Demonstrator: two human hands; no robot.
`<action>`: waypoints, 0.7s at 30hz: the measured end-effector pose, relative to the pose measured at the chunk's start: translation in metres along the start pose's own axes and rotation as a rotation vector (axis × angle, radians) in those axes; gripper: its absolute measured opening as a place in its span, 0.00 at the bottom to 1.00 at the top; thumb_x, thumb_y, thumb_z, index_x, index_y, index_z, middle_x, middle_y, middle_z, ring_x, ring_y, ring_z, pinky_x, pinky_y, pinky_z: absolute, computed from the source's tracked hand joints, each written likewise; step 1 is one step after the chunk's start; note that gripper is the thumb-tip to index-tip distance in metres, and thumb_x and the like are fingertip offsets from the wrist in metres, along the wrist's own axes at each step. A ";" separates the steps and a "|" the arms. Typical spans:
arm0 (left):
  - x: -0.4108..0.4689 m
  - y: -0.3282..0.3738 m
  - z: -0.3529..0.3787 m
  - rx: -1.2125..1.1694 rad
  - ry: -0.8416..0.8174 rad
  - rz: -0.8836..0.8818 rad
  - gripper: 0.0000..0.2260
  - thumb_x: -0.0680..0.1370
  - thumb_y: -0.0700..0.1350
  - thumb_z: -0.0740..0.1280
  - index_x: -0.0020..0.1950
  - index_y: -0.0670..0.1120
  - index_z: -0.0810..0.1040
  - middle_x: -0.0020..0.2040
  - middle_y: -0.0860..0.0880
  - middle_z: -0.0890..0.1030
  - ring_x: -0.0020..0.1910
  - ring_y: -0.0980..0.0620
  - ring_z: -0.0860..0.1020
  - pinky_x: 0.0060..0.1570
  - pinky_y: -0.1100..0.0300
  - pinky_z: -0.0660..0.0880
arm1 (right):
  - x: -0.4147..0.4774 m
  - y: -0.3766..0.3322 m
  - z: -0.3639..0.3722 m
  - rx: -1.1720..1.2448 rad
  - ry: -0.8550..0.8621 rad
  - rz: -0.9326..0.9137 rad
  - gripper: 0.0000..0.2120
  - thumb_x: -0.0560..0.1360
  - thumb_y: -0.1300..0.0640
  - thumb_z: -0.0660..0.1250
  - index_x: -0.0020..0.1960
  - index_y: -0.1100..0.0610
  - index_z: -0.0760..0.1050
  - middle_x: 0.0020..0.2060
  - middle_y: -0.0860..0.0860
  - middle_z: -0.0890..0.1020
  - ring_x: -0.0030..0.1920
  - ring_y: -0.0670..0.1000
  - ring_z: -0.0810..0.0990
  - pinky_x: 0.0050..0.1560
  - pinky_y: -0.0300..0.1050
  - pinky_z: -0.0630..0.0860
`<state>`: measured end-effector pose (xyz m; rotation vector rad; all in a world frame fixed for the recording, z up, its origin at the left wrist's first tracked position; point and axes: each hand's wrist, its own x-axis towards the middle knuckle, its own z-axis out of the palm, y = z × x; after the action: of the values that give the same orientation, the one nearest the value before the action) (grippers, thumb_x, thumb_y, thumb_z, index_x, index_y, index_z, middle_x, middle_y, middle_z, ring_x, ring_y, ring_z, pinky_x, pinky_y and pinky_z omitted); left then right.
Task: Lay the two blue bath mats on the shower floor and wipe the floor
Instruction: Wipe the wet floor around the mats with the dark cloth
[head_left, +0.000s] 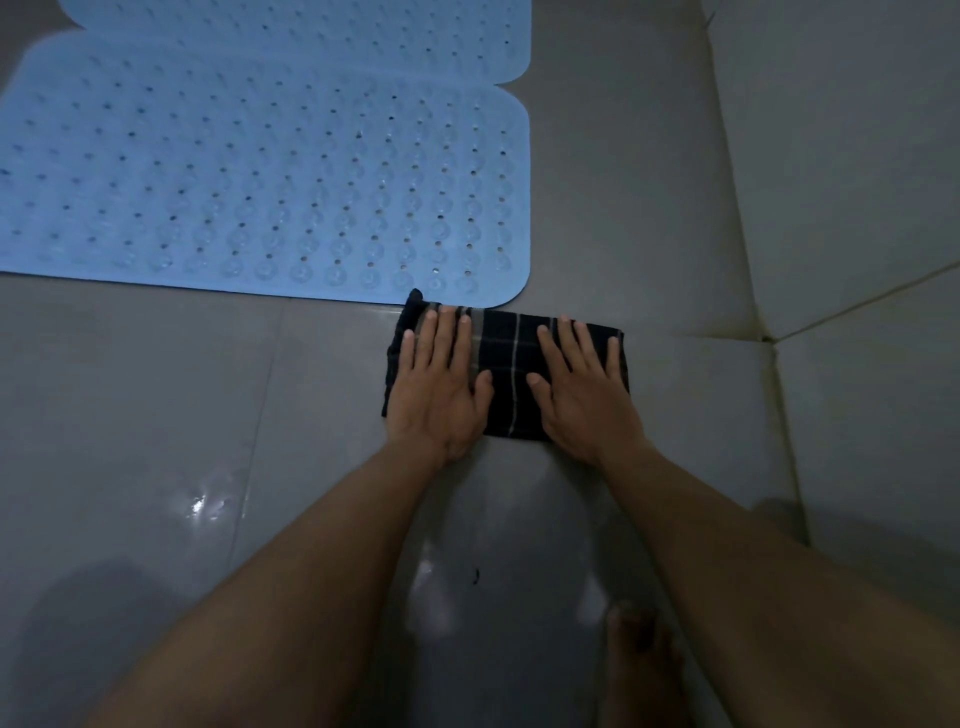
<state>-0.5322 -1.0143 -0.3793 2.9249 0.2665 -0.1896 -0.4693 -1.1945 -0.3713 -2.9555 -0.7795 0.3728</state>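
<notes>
Blue mats (260, 171): perforated rubber, flat | plaid cloth (506, 364): folded | left hand (441, 384), right hand (584, 395): flat, pressing cloth

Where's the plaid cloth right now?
Head view, centre: the plaid cloth lies on the floor under the left hand and right hand, by the right corner of the nearer blue mat.

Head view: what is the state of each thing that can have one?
Near blue perforated rubber bath mat: laid flat.
Far blue perforated rubber bath mat: laid flat, bordering the near mat.
Dark plaid folded cloth: folded, flat on floor, corner at near mat's edge.
Left hand: open, pressing the cloth.
Right hand: open, pressing the cloth.
Grey tiled shower floor: shiny wet-looking patches.
</notes>
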 end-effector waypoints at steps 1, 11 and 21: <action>0.000 -0.008 -0.002 -0.002 -0.003 -0.010 0.33 0.80 0.58 0.42 0.81 0.43 0.46 0.81 0.42 0.46 0.80 0.46 0.43 0.78 0.48 0.41 | 0.003 -0.007 0.000 0.008 -0.010 -0.018 0.32 0.81 0.41 0.41 0.81 0.54 0.47 0.80 0.54 0.49 0.80 0.53 0.44 0.77 0.61 0.41; -0.014 -0.096 -0.019 0.013 -0.021 -0.063 0.33 0.79 0.60 0.40 0.81 0.46 0.41 0.81 0.45 0.42 0.80 0.48 0.39 0.77 0.49 0.38 | 0.024 -0.091 0.009 -0.007 -0.012 -0.096 0.31 0.81 0.40 0.38 0.81 0.49 0.42 0.80 0.54 0.45 0.80 0.53 0.41 0.77 0.60 0.38; -0.031 -0.168 -0.030 -0.022 -0.017 -0.104 0.32 0.81 0.63 0.39 0.81 0.50 0.39 0.81 0.48 0.39 0.79 0.52 0.36 0.77 0.51 0.36 | 0.042 -0.157 0.006 -0.021 0.021 -0.157 0.32 0.81 0.38 0.45 0.81 0.52 0.48 0.80 0.54 0.51 0.80 0.54 0.48 0.77 0.60 0.43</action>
<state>-0.5910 -0.8513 -0.3763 2.8886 0.4160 -0.2260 -0.5106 -1.0376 -0.3675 -2.8863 -1.0102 0.3241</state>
